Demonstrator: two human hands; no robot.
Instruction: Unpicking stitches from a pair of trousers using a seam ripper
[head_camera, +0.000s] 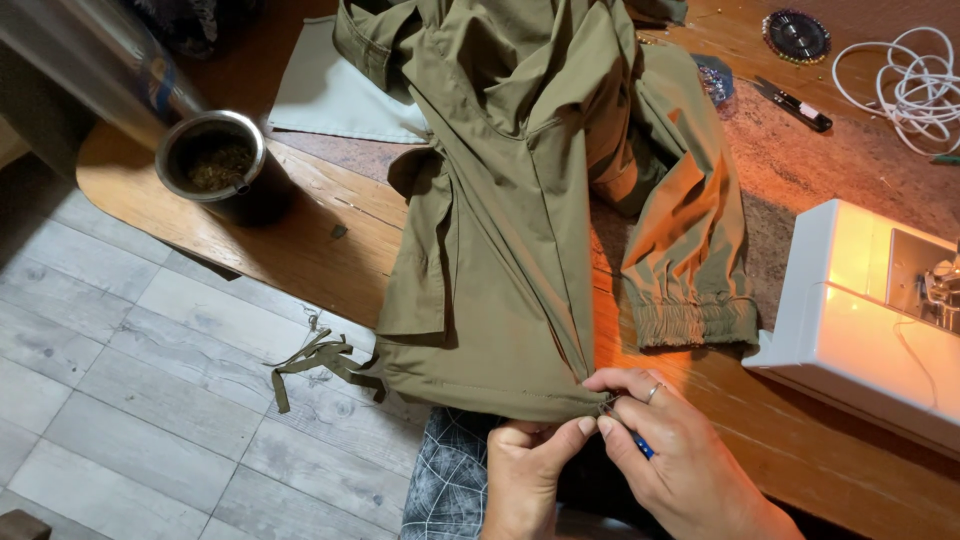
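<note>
I see the green jacket (520, 200) spread on the wooden table (320, 240), its bottom edge hanging over the near side. My left hand (528, 470) pinches that bottom edge, fingers pressed together on the cloth. My right hand (670, 450) is closed on a small blue tool (641, 447) just beside the jacket's zipper end; it may be a seam ripper. A white sewing machine (860, 320) sits right of the jacket, a metal cup (212, 160) left of it.
</note>
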